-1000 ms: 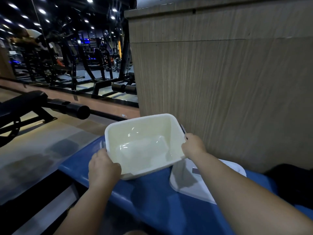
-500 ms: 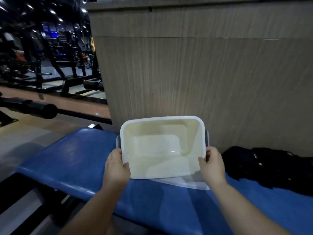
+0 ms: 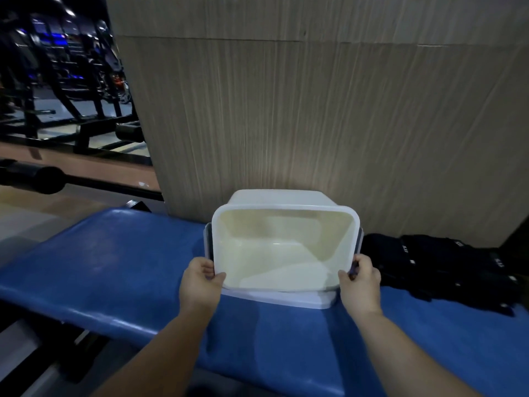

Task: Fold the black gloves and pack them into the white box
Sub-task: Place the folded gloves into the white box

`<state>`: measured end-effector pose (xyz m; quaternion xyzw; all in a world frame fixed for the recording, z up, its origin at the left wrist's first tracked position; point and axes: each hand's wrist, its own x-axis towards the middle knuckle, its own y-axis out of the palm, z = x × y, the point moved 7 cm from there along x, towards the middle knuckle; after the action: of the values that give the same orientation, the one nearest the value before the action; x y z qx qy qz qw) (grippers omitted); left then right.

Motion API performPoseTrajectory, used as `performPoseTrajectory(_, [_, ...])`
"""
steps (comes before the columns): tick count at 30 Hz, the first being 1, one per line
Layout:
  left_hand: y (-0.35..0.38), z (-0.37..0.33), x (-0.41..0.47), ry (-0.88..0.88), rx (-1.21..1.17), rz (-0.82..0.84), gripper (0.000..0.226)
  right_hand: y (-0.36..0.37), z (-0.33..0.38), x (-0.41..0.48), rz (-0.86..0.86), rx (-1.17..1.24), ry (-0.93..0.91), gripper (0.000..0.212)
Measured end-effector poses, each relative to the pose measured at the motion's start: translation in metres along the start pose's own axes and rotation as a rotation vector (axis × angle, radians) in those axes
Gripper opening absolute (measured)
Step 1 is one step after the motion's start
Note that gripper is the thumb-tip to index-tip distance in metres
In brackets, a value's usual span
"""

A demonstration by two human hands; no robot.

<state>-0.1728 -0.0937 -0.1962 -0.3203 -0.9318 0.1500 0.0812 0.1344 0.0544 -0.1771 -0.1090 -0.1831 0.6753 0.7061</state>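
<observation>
Blue bench padding (image 3: 114,267) carries the scene. An empty white box (image 3: 286,247), tilted toward the camera, is gripped at its rim by the left hand (image 3: 200,285) and right hand (image 3: 361,285). Black gloves (image 3: 440,267) are heaped just right of it.

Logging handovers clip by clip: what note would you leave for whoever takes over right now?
Left hand: gripping the box's left rim.
Right hand: gripping its right rim.
Box: empty, tilted toward the camera, over its lid on the blue bench.
Gloves: lying on the bench right of the box, not packed.
Left: set the box down, fold the gloves, pack them.
</observation>
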Motion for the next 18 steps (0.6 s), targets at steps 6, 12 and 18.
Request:
performPoseTrajectory(6, [0.012,0.008,-0.001,-0.048,0.144,0.069,0.015,0.019,-0.008,-0.004,0.161,-0.023,0.040,0.031])
performPoseTrajectory(12, [0.015,0.010,0.002,-0.077,0.231,0.100,0.014,0.030,-0.006,-0.009,0.203,-0.113,0.028,0.030])
performPoseTrajectory(18, [-0.012,0.016,-0.005,-0.090,0.254,0.009,0.019,0.059,0.011,-0.014,0.303,-0.142,-0.018,0.029])
